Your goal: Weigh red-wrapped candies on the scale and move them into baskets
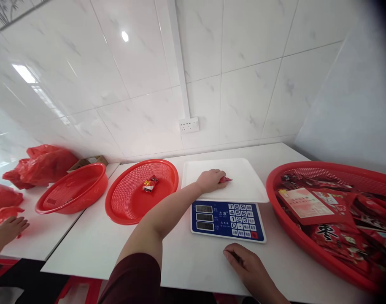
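Observation:
My left hand (211,181) reaches over the white weighing pan (224,164) of a digital scale, its fingers closed on a small red packet (225,180). Only one end of that packet sticks out past the fingertips. Below the pan, the scale's blue panel (227,221) shows number keys and three small displays. Near the table's front edge, my right hand (248,264) is curled in a loose fist with nothing visible in it. To the left, a red perforated basket (117,202) holds one red wrapped packet (150,184).
A large red basket (271,185) full of red packets stands at the right. Further left are another red basket (85,198), red plastic bags (47,162) and a cardboard box (98,159). Another person's hand (11,230) is at the far left. A tiled wall with a socket (189,124) rises behind.

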